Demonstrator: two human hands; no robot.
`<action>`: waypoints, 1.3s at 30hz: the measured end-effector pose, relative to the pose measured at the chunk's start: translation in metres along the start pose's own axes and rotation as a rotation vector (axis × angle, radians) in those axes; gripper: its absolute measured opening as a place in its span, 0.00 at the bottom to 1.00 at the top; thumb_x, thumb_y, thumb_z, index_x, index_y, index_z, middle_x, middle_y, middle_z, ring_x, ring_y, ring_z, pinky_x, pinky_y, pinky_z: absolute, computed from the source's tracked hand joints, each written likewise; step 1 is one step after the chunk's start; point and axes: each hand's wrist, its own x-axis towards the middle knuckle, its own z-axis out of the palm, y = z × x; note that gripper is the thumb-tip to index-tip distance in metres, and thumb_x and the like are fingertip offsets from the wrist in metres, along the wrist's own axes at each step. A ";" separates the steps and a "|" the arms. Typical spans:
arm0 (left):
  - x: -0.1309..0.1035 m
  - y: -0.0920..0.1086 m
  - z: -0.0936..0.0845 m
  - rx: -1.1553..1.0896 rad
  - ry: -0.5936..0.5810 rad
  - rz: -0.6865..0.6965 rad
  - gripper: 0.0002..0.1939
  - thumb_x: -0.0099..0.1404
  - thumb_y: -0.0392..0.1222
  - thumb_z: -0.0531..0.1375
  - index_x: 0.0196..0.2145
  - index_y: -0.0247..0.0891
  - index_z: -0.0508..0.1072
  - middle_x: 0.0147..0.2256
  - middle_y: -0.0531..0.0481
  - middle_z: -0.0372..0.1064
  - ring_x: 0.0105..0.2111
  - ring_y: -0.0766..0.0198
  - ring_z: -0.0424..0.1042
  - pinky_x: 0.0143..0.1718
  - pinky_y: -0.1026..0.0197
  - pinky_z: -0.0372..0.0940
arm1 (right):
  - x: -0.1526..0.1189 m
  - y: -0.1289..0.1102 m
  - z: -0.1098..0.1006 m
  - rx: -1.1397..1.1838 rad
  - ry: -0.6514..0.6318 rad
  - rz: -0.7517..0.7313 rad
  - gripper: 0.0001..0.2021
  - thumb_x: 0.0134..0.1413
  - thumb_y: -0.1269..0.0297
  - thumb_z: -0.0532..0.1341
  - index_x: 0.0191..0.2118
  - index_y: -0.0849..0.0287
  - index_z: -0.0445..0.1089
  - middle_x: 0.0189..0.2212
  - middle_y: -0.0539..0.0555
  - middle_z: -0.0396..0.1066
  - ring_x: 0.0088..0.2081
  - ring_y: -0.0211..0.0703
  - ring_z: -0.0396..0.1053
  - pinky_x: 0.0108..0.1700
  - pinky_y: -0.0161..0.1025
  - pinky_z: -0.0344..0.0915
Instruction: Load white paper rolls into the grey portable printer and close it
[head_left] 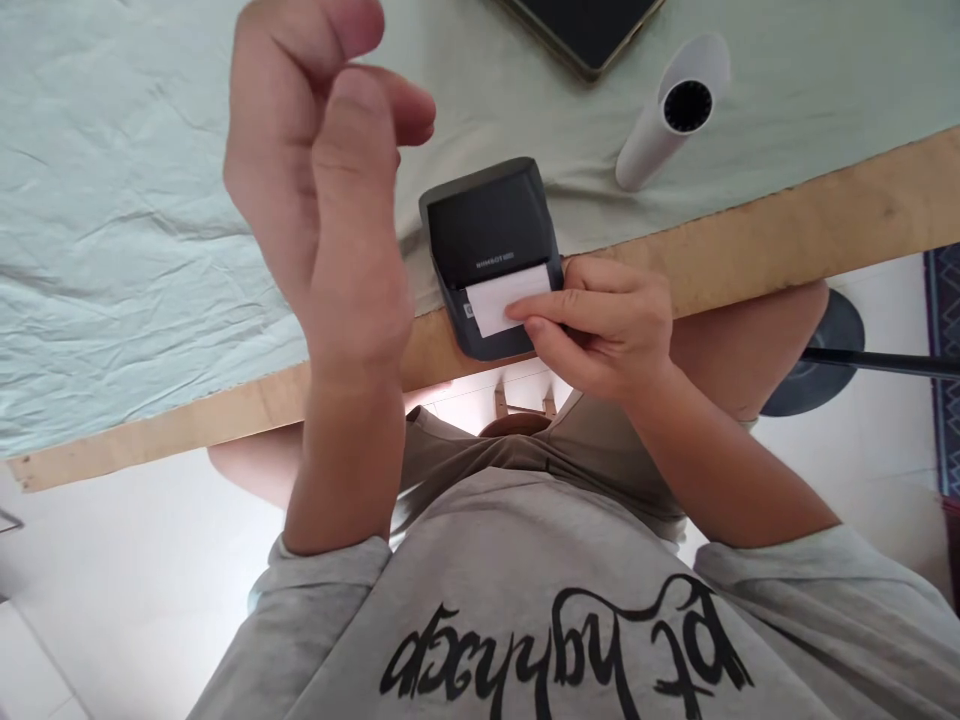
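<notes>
A small dark label printer (491, 225) sits at the wooden edge of the cloth-covered table, with a white paper label (495, 305) lying on its front part. My right hand (607, 325) is at the printer's right side, its index finger and thumb at the label's right edge and the other fingers curled by the printer's side. Raised to the left of the printer is my left hand (330, 170), its fingers bent and apart from the thumb, with nothing visible in it. It does not touch the printer.
A white cylinder with a black round end (688, 106) stands on the cloth at the right. A dark flat device (585, 30) lies at the top edge. The table's wooden edge (810, 215) runs across above my legs. A black round base (825, 355) is on the floor at right.
</notes>
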 end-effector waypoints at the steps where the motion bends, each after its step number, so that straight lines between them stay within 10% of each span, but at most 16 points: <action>1: 0.005 0.006 -0.002 -0.229 0.147 -0.233 0.15 0.76 0.31 0.40 0.42 0.38 0.66 0.36 0.56 0.68 0.38 0.70 0.74 0.37 0.57 0.73 | 0.000 0.000 0.000 0.004 0.013 -0.003 0.10 0.55 0.72 0.61 0.33 0.52 0.79 0.18 0.45 0.54 0.20 0.30 0.53 0.23 0.34 0.52; 4: 0.024 0.013 -0.003 -0.449 0.172 -0.388 0.08 0.71 0.32 0.52 0.34 0.39 0.66 0.28 0.56 0.64 0.35 0.68 0.74 0.38 0.54 0.74 | 0.001 -0.001 0.000 0.007 0.026 -0.014 0.09 0.55 0.72 0.62 0.32 0.53 0.79 0.18 0.45 0.52 0.20 0.31 0.52 0.22 0.34 0.51; 10: 0.066 0.012 0.007 -0.075 -0.392 -0.239 0.18 0.74 0.41 0.45 0.44 0.28 0.72 0.37 0.52 0.68 0.44 0.64 0.76 0.50 0.55 0.72 | 0.002 -0.001 -0.001 0.008 -0.004 -0.024 0.09 0.56 0.71 0.61 0.33 0.52 0.79 0.18 0.45 0.53 0.20 0.31 0.52 0.22 0.35 0.51; 15: 0.078 0.019 0.021 0.063 -0.675 -0.268 0.19 0.74 0.49 0.46 0.49 0.40 0.71 0.44 0.50 0.72 0.51 0.52 0.74 0.49 0.47 0.69 | 0.004 -0.002 -0.001 -0.002 -0.008 -0.037 0.08 0.56 0.72 0.62 0.33 0.54 0.78 0.18 0.44 0.52 0.21 0.31 0.51 0.22 0.35 0.51; 22: 0.071 0.029 0.029 0.153 -0.737 -0.278 0.23 0.74 0.50 0.41 0.49 0.42 0.73 0.37 0.38 0.71 0.44 0.34 0.75 0.30 0.48 0.57 | 0.006 -0.004 -0.006 -0.043 -0.070 -0.024 0.07 0.59 0.71 0.61 0.35 0.53 0.77 0.20 0.45 0.54 0.23 0.33 0.53 0.26 0.36 0.54; 39: 0.079 0.028 0.027 0.104 -0.869 -0.270 0.24 0.74 0.46 0.39 0.48 0.45 0.74 0.41 0.46 0.67 0.49 0.41 0.75 0.43 0.39 0.69 | 0.013 -0.009 -0.009 -0.109 -0.154 0.039 0.09 0.62 0.70 0.59 0.34 0.52 0.76 0.18 0.46 0.59 0.21 0.33 0.56 0.25 0.35 0.55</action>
